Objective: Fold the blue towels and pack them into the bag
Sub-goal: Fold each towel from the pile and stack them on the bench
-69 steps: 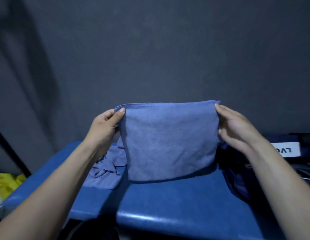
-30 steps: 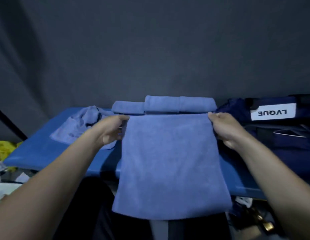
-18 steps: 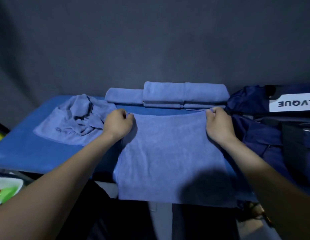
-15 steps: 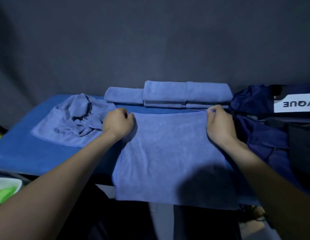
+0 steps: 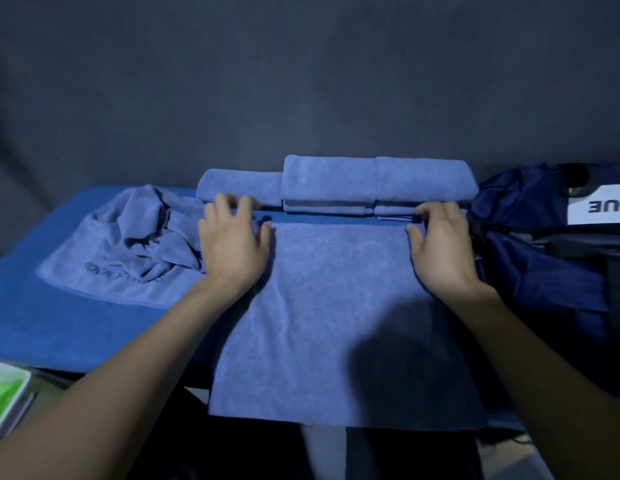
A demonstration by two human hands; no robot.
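Three folded towels (image 5: 374, 183) behind hands (image 5: 234, 244)

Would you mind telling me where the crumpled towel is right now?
In the head view, the crumpled towel lies on the left of the blue table, beside the left hand and the flat towel.

I see one blue towel (image 5: 339, 317) spread flat on the desk (image 5: 59, 323), its near edge overhanging. Left hand (image 5: 234, 244) and right hand (image 5: 440, 247) rest palm-down on its far corners, fingers extended. Folded towels (image 5: 370, 181) are stacked beyond it; a crumpled towel (image 5: 128, 244) lies left, the navy bag (image 5: 543, 258) right.
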